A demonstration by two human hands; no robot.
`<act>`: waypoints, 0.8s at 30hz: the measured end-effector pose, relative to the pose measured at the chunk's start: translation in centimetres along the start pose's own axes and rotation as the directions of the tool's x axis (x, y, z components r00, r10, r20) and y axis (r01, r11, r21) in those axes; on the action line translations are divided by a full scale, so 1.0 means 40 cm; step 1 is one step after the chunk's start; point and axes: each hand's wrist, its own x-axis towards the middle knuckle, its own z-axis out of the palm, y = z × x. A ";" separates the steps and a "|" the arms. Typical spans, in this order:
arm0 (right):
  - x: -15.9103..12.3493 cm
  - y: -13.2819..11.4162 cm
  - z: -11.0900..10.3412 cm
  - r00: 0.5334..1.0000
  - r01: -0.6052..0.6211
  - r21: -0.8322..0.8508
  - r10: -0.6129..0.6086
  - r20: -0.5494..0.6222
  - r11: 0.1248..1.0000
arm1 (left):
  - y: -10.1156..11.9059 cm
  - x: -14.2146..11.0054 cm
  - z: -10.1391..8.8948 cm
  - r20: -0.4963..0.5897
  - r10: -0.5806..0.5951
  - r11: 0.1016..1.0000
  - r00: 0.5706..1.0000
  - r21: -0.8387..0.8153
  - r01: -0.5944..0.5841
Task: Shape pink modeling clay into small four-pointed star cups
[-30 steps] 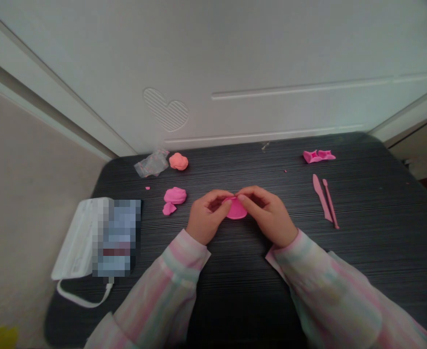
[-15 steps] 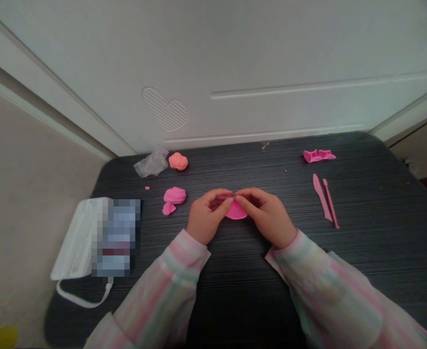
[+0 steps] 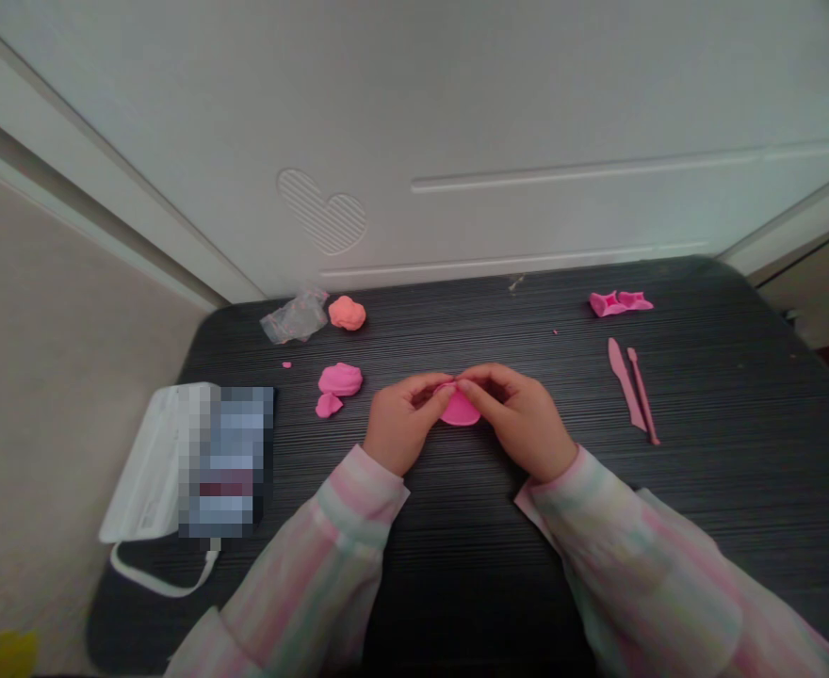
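Between my two hands is a thin, rounded piece of bright pink modelling clay (image 3: 461, 408). My left hand (image 3: 404, 419) pinches its left upper edge between thumb and fingers. On the other side, my right hand (image 3: 524, 414) pinches the right upper edge, and the two thumb tips nearly meet. The clay's far edge is hidden by my fingers; its smooth, curved near edge shows. Left of my left hand lie a larger pink clay lump (image 3: 340, 379) and a smaller pink clay piece (image 3: 328, 406).
An orange clay lump (image 3: 348, 313) lies beside a crumpled clear wrapper (image 3: 296, 317). At the right are shaped pink clay pieces (image 3: 619, 302), a pink plastic knife (image 3: 626, 386) and a thin pink tool (image 3: 642, 395). A white power bank (image 3: 153, 471) cabled to a phone (image 3: 235, 452) sits at left.
My thumbs have parted slightly at the clay's upper edge, so a little more of its surface shows. Everything else stays in place.
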 end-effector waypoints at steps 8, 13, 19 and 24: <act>-0.001 0.002 0.000 0.988 0.153 -0.233 -0.153 0.016 0.960 | -0.008 -0.008 0.001 -0.040 0.229 0.929 0.973 0.307 -0.206; -0.005 0.003 0.006 0.961 0.268 -0.349 -0.276 0.029 0.898 | -0.008 -0.012 0.004 -0.026 0.330 0.859 0.944 0.423 -0.289; -0.011 0.003 0.020 0.945 0.300 -0.400 -0.326 0.002 0.866 | -0.009 -0.015 0.008 -0.038 0.334 0.841 0.942 0.463 -0.280; -0.013 -0.004 0.020 0.951 0.271 -0.327 -0.304 -0.053 0.905 | -0.014 -0.014 0.010 -0.081 0.277 0.906 0.957 0.355 -0.232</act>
